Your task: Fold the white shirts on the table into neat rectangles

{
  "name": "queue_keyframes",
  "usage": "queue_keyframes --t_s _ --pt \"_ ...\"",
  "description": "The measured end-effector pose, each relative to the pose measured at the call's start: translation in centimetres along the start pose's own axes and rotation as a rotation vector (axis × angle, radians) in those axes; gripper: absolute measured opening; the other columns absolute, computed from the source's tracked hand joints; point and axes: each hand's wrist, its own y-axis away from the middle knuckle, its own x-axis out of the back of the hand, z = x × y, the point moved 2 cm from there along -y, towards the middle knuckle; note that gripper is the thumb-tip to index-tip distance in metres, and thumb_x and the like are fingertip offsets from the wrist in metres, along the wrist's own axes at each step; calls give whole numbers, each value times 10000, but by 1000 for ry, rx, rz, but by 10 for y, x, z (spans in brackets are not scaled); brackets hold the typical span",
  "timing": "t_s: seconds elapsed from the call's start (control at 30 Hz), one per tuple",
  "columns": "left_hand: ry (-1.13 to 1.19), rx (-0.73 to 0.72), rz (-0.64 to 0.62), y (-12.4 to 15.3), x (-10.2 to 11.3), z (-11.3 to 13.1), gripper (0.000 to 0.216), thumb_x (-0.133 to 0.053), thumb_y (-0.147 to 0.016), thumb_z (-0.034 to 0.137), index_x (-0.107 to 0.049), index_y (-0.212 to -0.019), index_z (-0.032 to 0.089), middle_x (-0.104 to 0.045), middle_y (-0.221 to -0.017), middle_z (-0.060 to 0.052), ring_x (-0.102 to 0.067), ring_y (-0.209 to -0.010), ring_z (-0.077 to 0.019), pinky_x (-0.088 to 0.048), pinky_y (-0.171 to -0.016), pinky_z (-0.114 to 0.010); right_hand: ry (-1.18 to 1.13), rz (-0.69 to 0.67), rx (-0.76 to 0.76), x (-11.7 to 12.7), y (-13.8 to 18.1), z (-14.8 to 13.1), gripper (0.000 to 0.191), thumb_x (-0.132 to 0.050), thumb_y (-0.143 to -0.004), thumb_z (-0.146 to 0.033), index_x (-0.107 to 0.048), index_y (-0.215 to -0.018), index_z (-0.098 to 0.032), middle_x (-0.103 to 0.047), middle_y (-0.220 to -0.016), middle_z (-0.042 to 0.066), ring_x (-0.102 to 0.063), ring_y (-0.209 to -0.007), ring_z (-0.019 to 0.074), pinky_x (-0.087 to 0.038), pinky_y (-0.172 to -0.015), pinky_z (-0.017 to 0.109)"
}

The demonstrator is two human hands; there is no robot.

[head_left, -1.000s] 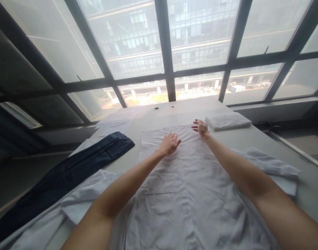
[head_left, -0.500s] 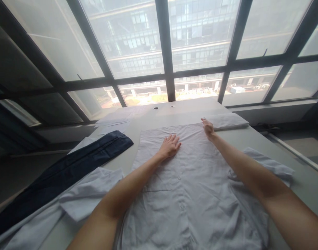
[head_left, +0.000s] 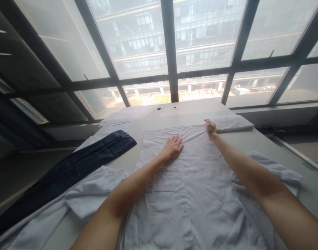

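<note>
A white button-front shirt [head_left: 200,180] lies spread over the table, with wrinkles along its front and a straight edge at the far end. Its sleeves rest out at both sides, the left sleeve [head_left: 96,189] bunched on the tabletop. My left hand [head_left: 172,147] presses flat on the shirt near that far edge, fingers spread. At the far right corner of the shirt, my right hand [head_left: 210,130] is closed, seemingly pinching the cloth edge; the fingertips are partly hidden.
Dark navy folded trousers [head_left: 93,156] lie along the table's left side. A folded white cloth [head_left: 234,123] sits just beyond my right hand. Papers [head_left: 115,123] rest at the back left of the white table [head_left: 190,113], which meets large windows [head_left: 203,38].
The whole view has shifted slightly, so everything appears a little further right. Both hands keep nearly the same places on the shirt.
</note>
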Motion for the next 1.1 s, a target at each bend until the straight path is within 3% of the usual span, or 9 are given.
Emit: queue_keyframes --t_s 0.17,0.27,0.37,0.43,0.57,0.7,0.83,0.97,1.1 --pt "8 2 8 -4 1 -2 594 -296 -1072 481 -337 -1587 187 -239 -1677 -147 -197 -1545 -344 -187 -1218 -578 197 -280 75 -21 41 -16 124 -639 -794 -263 -733 -831 -191 -770 -950 87 -659 -1096 278 -423 -1086 411" --pt "25 -14 23 -8 1 -5 579 -308 -1069 483 -363 -1572 201 -254 -1672 -147 -215 -1540 -341 -197 -1214 -583 289 -505 186 -29 80 -28 192 -692 -794 -213 -766 -971 -211 -773 -1070 81 -677 -1107 254 -442 -1076 371" --pt "68 -28 28 -11 4 -9 557 -345 -1062 473 -393 -1557 220 -276 -1665 -141 -228 -1540 -323 -203 -1214 -585 532 -705 402 -27 115 -40 310 -607 -891 -204 -725 -1177 -197 -713 -1266 117 -626 -1226 259 -415 -1116 393" --pt "115 -38 19 -12 9 -12 531 -360 -1061 428 -409 -1550 229 -333 -1645 -123 -272 -1529 -294 -227 -1217 -565 656 -719 465 -19 130 -46 367 -555 -917 -190 -686 -1259 -164 -674 -1331 141 -588 -1281 264 -401 -1135 405" --pt "164 -116 36 2 28 -18 513 -399 -1045 363 -464 -1524 191 -424 -1601 -89 -379 -1483 -205 -293 -1224 -373 694 -685 519 6 158 -53 498 -456 -886 -104 -626 -1354 -117 -630 -1389 155 -564 -1306 245 -396 -1144 378" --pt "120 -154 33 47 39 -19 496 -439 -1035 324 -498 -1496 152 -441 -1584 -125 -363 -1492 -226 -290 -1227 -383 831 -615 498 35 200 -51 559 -392 -846 -50 -649 -1337 -125 -598 -1429 162 -518 -1349 271 -352 -1163 439" --pt "105 -191 -35 116 39 -19 516 -415 -1056 369 -425 -1552 223 -391 -1618 -94 -336 -1507 -243 -287 -1234 -446 1005 -609 497 59 240 -42 622 -390 -840 -39 -603 -1404 -189 -527 -1511 150 -408 -1437 322 -247 -1187 596" --pt "87 -112 -62 178 39 -26 536 -403 -1052 406 -435 -1554 221 -386 -1619 -99 -316 -1514 -275 -293 -1236 -464 1056 -578 477 70 250 -32 568 -394 -909 -117 -563 -1446 -194 -502 -1531 162 -407 -1443 321 -303 -1176 563" --pt "71 -79 -65 211 36 -27 525 -370 -1054 380 -460 -1544 216 -359 -1633 -98 -284 -1526 -292 -272 -1241 -491 1017 -605 457 72 246 -29 505 -363 -962 -177 -587 -1415 -169 -525 -1510 167 -453 -1419 313 -338 -1170 528"
